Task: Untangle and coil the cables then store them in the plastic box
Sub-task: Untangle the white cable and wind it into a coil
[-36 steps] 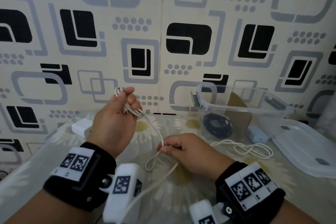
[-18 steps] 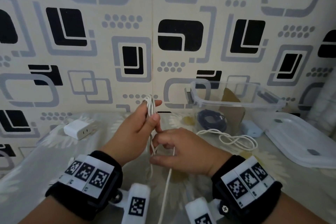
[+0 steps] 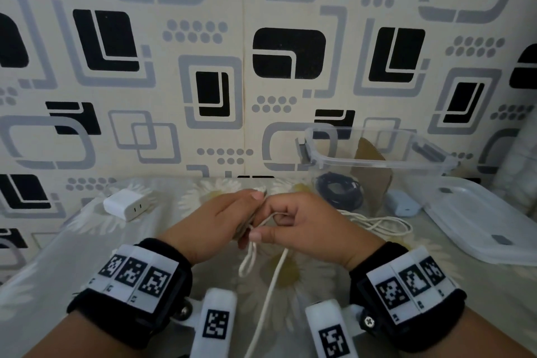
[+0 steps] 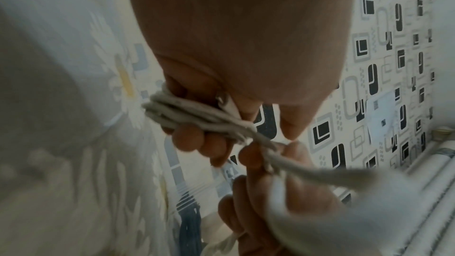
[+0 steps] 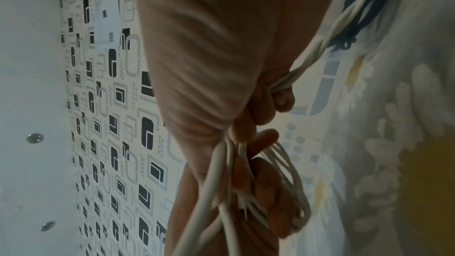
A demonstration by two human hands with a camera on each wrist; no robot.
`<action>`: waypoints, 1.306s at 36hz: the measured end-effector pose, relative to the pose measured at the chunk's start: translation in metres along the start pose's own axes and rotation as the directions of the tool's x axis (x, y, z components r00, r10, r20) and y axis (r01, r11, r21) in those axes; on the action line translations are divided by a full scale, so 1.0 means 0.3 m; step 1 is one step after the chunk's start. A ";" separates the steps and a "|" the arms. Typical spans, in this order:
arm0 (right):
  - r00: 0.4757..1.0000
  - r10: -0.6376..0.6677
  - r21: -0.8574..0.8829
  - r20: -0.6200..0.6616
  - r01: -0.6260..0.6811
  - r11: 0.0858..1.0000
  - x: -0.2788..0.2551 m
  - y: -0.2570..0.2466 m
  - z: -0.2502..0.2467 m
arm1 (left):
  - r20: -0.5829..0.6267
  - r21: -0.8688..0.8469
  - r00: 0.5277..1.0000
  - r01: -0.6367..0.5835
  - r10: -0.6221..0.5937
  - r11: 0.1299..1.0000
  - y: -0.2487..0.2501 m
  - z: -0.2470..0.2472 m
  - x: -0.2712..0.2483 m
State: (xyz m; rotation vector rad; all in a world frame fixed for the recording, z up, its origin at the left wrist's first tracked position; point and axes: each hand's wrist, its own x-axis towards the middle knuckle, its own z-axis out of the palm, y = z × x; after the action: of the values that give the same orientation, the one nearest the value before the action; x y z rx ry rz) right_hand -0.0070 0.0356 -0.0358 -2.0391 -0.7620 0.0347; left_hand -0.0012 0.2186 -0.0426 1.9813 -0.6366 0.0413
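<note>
A: Entry, hand poses. The left hand point(image 3: 215, 221) sits raised over the table point(image 3: 58, 256), thumb up, its fingers curled round a bundle of loops of the white cable point(image 3: 273, 279). The right hand point(image 3: 305, 227) is just beside it, knuckles touching the left fingertips, fingers curled and pinching a strand of the same cable.

B: Where does the cable run from the grip?

A: Below the grip a short loop hangs down, and one long strand drops toward the lower edge of the head view. Behind the right hand more of it lies in slack loops on the table, near the plastic box point(image 3: 377, 160).

B: What do the wrist views add?

A: Left wrist: several parallel strands point(image 4: 187, 116) lie across the curled left fingers point(image 4: 194, 139), with what looks like a white plug end tucked against the palm; a twisted length leads off to the right hand point(image 4: 270, 192). Right wrist: the loops point(image 5: 293, 186) fan out beyond the fingers point(image 5: 265, 137), a detail the head view hides.

B: Anything unclear?

A: The black cable point(image 3: 338, 192) is coiled inside the box, seen through its wall. A white charger point(image 3: 126, 206) lies well to the left of the grip, the lid point(image 3: 488, 221) to the far right. The cable's far end is cut off by the frame. Both wrist views are blurred close to the lens.
</note>
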 end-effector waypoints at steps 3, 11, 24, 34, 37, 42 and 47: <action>1.000 0.005 0.084 -0.021 -0.003 0.996 -0.003 -0.007 -0.018 | 0.117 -0.091 0.993 0.040 -0.029 0.995 -0.002 -0.007 0.003; 0.990 0.063 0.128 -0.128 -0.047 0.991 0.001 0.036 -0.059 | 0.268 0.193 0.963 -0.077 0.023 0.978 -0.016 -0.003 0.013; 0.952 0.141 -0.092 -0.271 -0.172 0.981 0.002 0.021 -0.083 | -0.232 0.384 0.970 0.028 0.067 0.923 -0.036 -0.022 0.038; 0.967 0.226 -0.169 -0.119 -0.244 0.955 -0.021 0.013 -0.138 | -0.532 0.429 0.829 0.089 0.172 0.899 -0.036 -0.071 0.039; 0.968 0.251 -0.097 -0.006 -0.251 0.963 -0.038 0.000 -0.153 | -0.560 0.461 0.803 0.096 0.205 0.882 -0.022 -0.093 0.037; 0.972 0.232 0.102 0.032 -0.234 0.967 -0.049 -0.002 -0.190 | -0.584 0.486 0.784 0.130 0.210 0.864 -0.015 -0.128 0.029; 0.980 0.198 0.462 -0.006 -0.173 0.870 -0.046 0.012 -0.197 | -0.498 0.503 0.859 0.179 0.115 0.846 -0.038 -0.126 0.031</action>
State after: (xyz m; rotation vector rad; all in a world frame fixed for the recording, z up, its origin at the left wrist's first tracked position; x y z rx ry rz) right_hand 0.0021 -0.0181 -0.0086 -1.6408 -0.4639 0.2488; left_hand 0.0210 0.2506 -0.0307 2.3742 -0.2403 0.7858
